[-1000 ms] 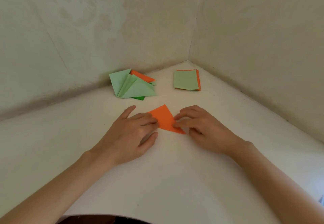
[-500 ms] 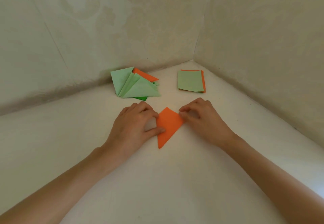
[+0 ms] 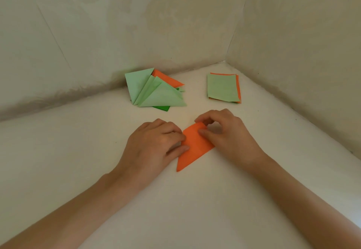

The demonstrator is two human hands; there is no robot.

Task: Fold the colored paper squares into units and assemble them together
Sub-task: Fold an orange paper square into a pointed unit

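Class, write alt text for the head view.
The left hand holds and the right hand pinches a folded orange paper piece on a white table. Behind lie folded green and orange paper triangles and a stack of squares.

Folded orange paper (image 3: pixel 195 147) flat on white surface (image 3: pixel 175 200), pointed end toward camera. Left hand (image 3: pixel 154 145) at left edge, bent fingers and thumb gripping it. Right hand (image 3: pixel 228 137) pinching far corner between forefinger and thumb. Beyond: pile of folded units (image 3: pixel 154 90) in light green, orange, dark green. Stack of paper squares (image 3: pixel 222 87) to its right, apart, near wall corner.
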